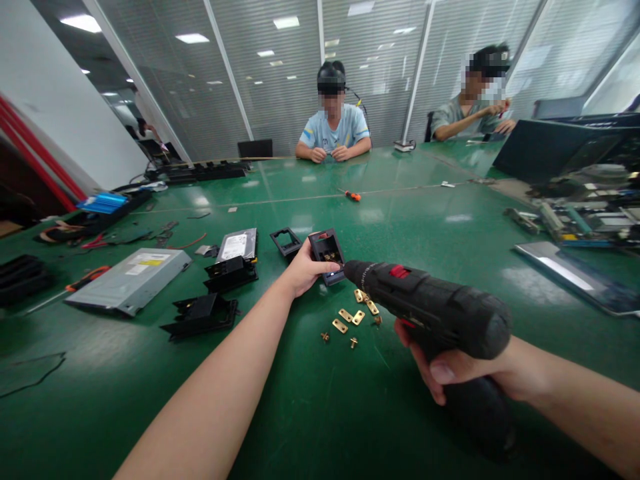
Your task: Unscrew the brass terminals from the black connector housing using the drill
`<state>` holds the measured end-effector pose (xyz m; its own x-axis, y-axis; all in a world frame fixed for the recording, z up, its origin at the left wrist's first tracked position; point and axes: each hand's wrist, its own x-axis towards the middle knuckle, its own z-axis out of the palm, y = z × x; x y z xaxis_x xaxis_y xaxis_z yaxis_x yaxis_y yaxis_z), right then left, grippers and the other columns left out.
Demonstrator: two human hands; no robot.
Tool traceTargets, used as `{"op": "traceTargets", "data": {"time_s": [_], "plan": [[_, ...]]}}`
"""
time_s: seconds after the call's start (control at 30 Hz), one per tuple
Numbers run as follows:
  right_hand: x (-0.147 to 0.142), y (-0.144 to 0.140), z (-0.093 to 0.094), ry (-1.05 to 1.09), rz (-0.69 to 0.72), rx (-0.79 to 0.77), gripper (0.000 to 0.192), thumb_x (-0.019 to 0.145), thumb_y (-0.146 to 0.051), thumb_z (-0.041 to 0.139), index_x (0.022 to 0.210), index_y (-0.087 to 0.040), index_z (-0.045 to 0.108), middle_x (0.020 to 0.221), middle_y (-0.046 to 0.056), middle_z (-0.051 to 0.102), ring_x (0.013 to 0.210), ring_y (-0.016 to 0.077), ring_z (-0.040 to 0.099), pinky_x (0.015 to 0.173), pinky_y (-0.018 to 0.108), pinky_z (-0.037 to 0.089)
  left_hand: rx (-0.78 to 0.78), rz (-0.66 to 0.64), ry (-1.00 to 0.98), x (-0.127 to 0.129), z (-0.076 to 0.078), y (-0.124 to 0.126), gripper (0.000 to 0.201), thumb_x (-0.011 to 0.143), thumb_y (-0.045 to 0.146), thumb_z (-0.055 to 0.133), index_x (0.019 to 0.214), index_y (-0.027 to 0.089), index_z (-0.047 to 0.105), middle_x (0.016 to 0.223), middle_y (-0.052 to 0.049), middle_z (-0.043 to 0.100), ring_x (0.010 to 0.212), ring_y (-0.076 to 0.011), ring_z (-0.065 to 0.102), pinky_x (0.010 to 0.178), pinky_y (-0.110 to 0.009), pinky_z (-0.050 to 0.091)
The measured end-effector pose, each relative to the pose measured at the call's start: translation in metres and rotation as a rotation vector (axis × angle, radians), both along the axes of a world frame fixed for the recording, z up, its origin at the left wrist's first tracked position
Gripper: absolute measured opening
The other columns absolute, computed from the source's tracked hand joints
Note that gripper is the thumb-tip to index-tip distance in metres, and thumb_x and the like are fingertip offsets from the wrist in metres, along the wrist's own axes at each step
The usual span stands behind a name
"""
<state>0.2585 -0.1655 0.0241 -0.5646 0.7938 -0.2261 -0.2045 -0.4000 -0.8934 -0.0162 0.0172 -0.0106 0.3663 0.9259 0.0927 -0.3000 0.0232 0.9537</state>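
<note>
My left hand [304, 270] is closed on a small black plastic housing [327, 245], its open side tilted toward me and brass-coloured parts inside. In my right hand [445, 370] is a black cordless drill [430, 297] with red switches, gripped by its handle. The drill's chuck points left at the housing's lower right corner; whether the bit touches it I cannot tell. Just below the housing lie several brass plates [345, 315] with holes, and a few small brass screw-like pieces [354, 343]. Behind my left hand sits a black square frame [286, 241].
On the left are two black plastic brackets [203, 315], a hard drive [237, 245] and a silver optical drive [129, 280]. An orange screwdriver [353, 196] lies farther back on the green table [280, 413]. Circuit boards [585, 207] are piled at right. Two people sit across the table.
</note>
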Motion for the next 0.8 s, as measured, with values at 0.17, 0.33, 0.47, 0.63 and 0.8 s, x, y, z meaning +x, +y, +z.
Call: {"op": "traceTargets", "data": {"time_s": [0.17,0.33,0.47,0.63,0.8], "plan": [[0.0006,-0.0009,0.0035,-0.043,0.003,0.006,0.049,0.064,-0.029,0.099,0.103,-0.016,0.072,0.070,0.003,0.077,0.057,0.0202,0.075,0.055,0.027,0.058,0.011,0.028,0.007,0.0026,0.0008,-0.0009,0.087,0.047,0.009,0.101,0.121,0.024,0.057,0.111,-0.003,0.072,0.101,-0.0237,0.072,0.109,-0.057,0.049],[0.0005,-0.0002,-0.0001,-0.024,0.005,0.001,0.052,0.063,-0.028,0.099,0.105,-0.017,0.071,0.071,0.003,0.077,0.056,0.0199,0.074,0.055,0.026,0.057,0.024,0.052,0.032,0.0031,-0.0015,0.0009,0.085,0.047,0.011,0.102,0.119,0.024,0.058,0.112,-0.003,0.072,0.102,-0.0238,0.071,0.109,-0.055,0.049],[0.0002,0.0003,-0.0009,-0.051,0.010,0.006,0.051,0.063,-0.029,0.099,0.105,-0.017,0.072,0.072,0.004,0.077,0.058,0.0216,0.075,0.055,0.029,0.057,0.048,0.065,0.061,0.0017,-0.0054,0.0041,0.088,0.047,0.014,0.102,0.122,0.025,0.058,0.112,-0.003,0.072,0.101,-0.0241,0.071,0.109,-0.055,0.049],[-0.0019,0.0016,-0.0002,-0.056,0.006,0.031,0.051,0.062,-0.028,0.100,0.104,-0.017,0.072,0.068,0.004,0.076,0.056,0.0217,0.073,0.053,0.029,0.056,0.048,0.080,0.078,0.0010,-0.0081,0.0061,0.093,0.047,0.013,0.102,0.127,0.026,0.057,0.112,-0.003,0.072,0.101,-0.0246,0.071,0.109,-0.056,0.049],[-0.0019,0.0016,-0.0014,-0.052,0.034,0.009,0.052,0.063,-0.028,0.099,0.105,-0.017,0.070,0.070,0.005,0.077,0.058,0.0214,0.073,0.055,0.029,0.056,0.038,0.083,0.082,0.0008,-0.0089,0.0070,0.096,0.047,0.011,0.101,0.130,0.026,0.055,0.111,-0.002,0.072,0.100,-0.0242,0.072,0.108,-0.056,0.049]]}}
